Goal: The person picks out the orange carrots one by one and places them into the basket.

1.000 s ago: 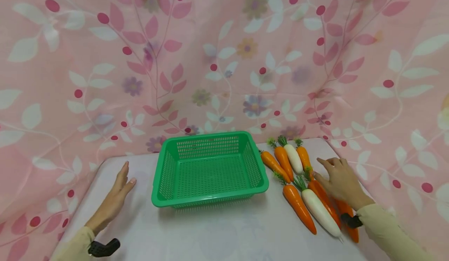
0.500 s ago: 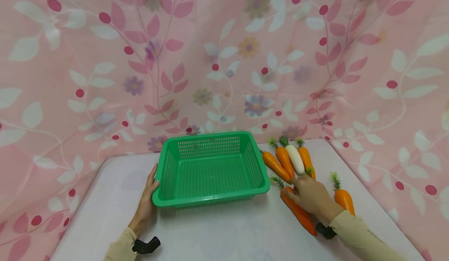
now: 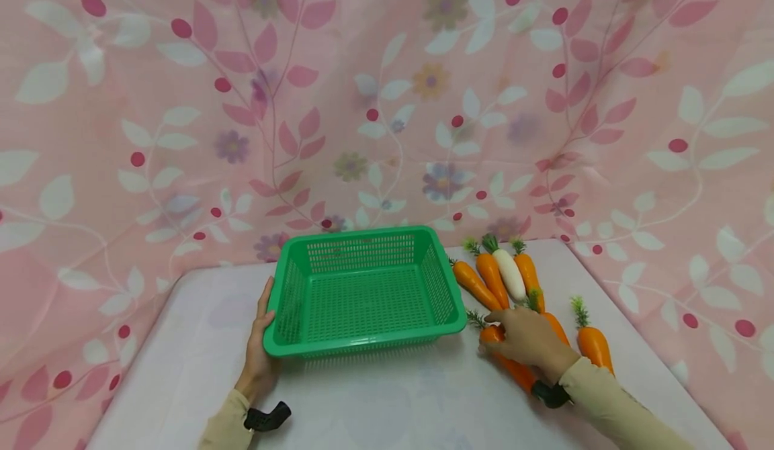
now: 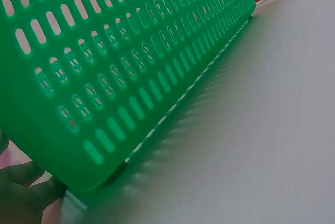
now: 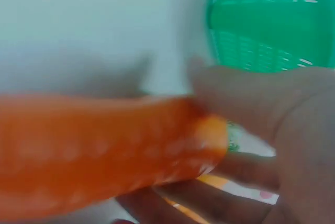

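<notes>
A green plastic basket [image 3: 365, 302] with slatted walls stands mid-table. My left hand [image 3: 259, 342] rests against its left side, fingers along the outside and thumb at the rim. In the left wrist view, fingers [image 4: 23, 182] show by the basket's lower corner. My right hand [image 3: 532, 339] grips an orange carrot [image 3: 514, 369] near its leafy top, right of the basket. The right wrist view shows that carrot [image 5: 104, 150] large and blurred, between thumb and fingers. Another carrot [image 3: 555, 328] lies partly hidden behind the right hand.
Behind the right hand lie several carrots [image 3: 474, 285] and a white radish [image 3: 509, 274] with green tops. One carrot [image 3: 595, 348] lies farther right, partly behind the sleeve. A pink floral cloth [image 3: 387, 101] hangs behind the white table [image 3: 387, 403].
My left hand has come right to the basket's side. My right hand has moved left from the rightmost carrots to the near carrot and grips it. The basket has hardly moved.
</notes>
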The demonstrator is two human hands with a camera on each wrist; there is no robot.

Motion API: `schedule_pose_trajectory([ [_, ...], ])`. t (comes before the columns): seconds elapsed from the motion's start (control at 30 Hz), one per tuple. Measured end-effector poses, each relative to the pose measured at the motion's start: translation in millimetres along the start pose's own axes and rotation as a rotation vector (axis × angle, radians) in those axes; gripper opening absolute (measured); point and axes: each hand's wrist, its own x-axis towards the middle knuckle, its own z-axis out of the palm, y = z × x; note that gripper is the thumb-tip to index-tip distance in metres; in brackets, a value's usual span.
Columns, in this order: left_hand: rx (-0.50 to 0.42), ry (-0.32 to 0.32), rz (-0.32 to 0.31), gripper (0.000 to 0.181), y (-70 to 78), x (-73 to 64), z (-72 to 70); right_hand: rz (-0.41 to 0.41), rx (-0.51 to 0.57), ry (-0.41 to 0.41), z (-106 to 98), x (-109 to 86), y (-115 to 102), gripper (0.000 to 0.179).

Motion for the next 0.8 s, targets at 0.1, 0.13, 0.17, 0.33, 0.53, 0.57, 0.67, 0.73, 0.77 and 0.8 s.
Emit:
schedule_pose_trajectory([
  [0.1, 0.003, -0.004, 0.006, 0.058, -0.5, -0.3, -1.1, -0.002, 0.077, -0.044, -4, -0.2, 2, 0.058],
  [0.13, -0.001, -0.009, 0.011, 0.059, -0.6, -0.3, -1.6, -0.006, 0.103, -0.055, -6, -0.5, 2, 0.057],
  [0.17, -0.003, -0.013, 0.016, 0.059, -0.7, -0.2, -2.1, -0.002, 0.131, -0.065, -9, -0.2, 3, 0.056],
  [0.33, 0.001, -0.037, 0.047, 0.06, -1.7, 1.1, -3.2, 0.055, 0.352, -0.129, -22, 3.1, 14, 0.052],
  [0.53, 0.035, -0.013, 0.045, 0.059, -4.1, 1.4, -3.4, 0.125, 0.726, -0.216, -40, 10.8, 32, 0.062],
  [0.57, 0.042, -0.008, 0.044, 0.059, -4.5, 1.6, -3.7, 0.137, 0.775, -0.232, -42, 12.8, 34, 0.063],
  [0.67, 0.062, 0.002, 0.034, 0.058, -4.9, 2.0, -4.4, 0.161, 0.888, -0.257, -49, 19.8, 39, 0.067],
  [0.73, 0.067, 0.002, 0.028, 0.058, -4.5, 2.3, -4.6, 0.17, 0.953, -0.268, -52, 24.7, 42, 0.069],
  [0.77, 0.07, 0.005, 0.026, 0.058, -4.2, 2.4, -4.6, 0.171, 0.983, -0.274, -54, 26.9, 43, 0.071],
  [0.8, 0.071, 0.006, 0.025, 0.058, -3.9, 2.5, -4.5, 0.173, 1.01, -0.275, -55, 29.1, 43, 0.072],
])
